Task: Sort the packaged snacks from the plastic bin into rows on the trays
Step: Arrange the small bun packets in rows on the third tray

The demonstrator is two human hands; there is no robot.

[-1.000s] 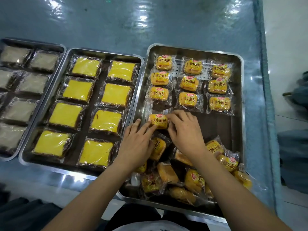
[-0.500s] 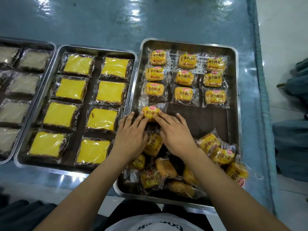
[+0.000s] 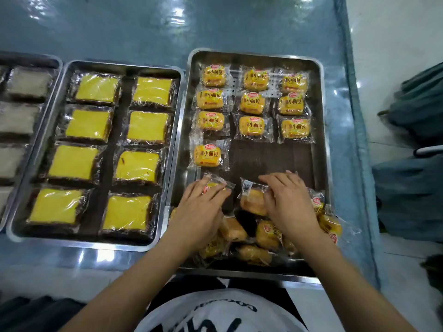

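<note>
**Two packets in hand over the right tray**

Our left hand (image 3: pixel 199 212) curls its fingers over a red-logo packet (image 3: pixel 217 185) near the left wall of the snack tray (image 3: pixel 254 55); our right hand (image 3: pixel 291 204) grips a barcode-up packet (image 3: pixel 251 196) just beside it; beyond lie the sorted rows (image 3: pixel 251 103), three by three, and a lone tenth packet (image 3: pixel 207 155); a loose pile (image 3: pixel 254 238) fills the near end; a cake tray (image 3: pixel 96 244) sits left.

Probably a food-packing workroom or a shop's back room, not a home. Steel trays (image 3: pixel 119 64) sit side by side across the middle of the frame, filled with rows of factory-wrapped snacks (image 3: pixel 96 88). The desk (image 3: pixel 167 25) is covered in glossy clear sheeting (upper frame). A pale hard floor (image 3: pixel 395 32) shows at the right edge.
</note>
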